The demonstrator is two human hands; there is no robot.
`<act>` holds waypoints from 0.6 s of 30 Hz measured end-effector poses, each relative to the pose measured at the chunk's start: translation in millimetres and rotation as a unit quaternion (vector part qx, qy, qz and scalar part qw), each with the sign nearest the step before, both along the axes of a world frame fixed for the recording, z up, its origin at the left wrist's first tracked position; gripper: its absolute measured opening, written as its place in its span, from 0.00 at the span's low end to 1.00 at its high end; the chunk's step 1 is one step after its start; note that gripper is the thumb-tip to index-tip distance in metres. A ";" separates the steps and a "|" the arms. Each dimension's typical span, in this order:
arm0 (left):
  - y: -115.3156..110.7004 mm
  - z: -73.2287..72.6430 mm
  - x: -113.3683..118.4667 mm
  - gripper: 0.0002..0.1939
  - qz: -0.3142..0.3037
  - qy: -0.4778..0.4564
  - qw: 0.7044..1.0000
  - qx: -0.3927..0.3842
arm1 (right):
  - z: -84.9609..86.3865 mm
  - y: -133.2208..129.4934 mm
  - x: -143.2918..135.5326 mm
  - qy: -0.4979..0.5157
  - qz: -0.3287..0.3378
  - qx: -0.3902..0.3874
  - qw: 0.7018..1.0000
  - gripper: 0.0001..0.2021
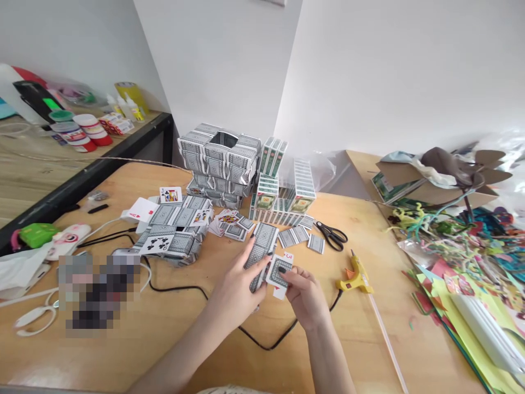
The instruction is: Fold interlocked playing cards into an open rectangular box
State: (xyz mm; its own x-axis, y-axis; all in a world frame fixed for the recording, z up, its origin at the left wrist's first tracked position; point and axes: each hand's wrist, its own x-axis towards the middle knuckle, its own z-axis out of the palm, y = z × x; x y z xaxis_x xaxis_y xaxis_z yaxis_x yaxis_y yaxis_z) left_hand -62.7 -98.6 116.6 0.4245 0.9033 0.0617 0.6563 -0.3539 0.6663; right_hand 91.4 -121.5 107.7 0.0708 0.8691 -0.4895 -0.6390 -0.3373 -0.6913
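My left hand [235,287] grips a long block of patterned playing cards [263,241], its fingers spread along the block's near side. In my right hand [307,298], pinched between thumb and fingers, is a small playing card piece [277,269] with a grey back and a red 3 showing. It is close against the block's right side; whether they touch I cannot tell. Loose face-up cards [227,219] lie just beyond the block, and several card-back pieces [293,235] lie to its right.
Behind stand a tall card-covered structure [217,164] and stacked card boxes [302,186]. A flatter card-covered piece [174,230] sits left. Right are black scissors [333,236] and a yellow glue gun [356,276], its black cord [266,348] looping near my wrists. Craft scraps [467,241] cover the far right.
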 end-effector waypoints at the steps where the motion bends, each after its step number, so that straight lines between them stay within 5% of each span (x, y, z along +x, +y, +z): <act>1: 2.4 -1.0 -1.8 0.23 0.008 -0.004 1.000 0.000 | 1.6 0.0 1.7 0.005 0.007 0.007 1.000 0.12; 7: 20.7 -2.2 -18.2 0.35 0.028 -0.026 0.998 -0.052 | 6.4 1.2 12.9 -0.118 0.017 0.089 0.989 0.12; 11: 46.6 -5.3 -26.6 0.30 -0.056 -0.006 0.991 -0.123 | 3.6 8.8 21.9 -0.289 0.022 0.162 0.943 0.09; 15: 82.4 -17.0 -20.3 0.24 -0.199 -0.001 0.967 -0.160 | 1.1 26.1 29.0 -0.371 0.033 0.209 0.904 0.06; 18: 100.1 -28.9 -9.6 0.21 -0.244 0.028 0.956 -0.163 | -2.5 41.5 32.3 -0.422 0.029 0.211 0.881 0.05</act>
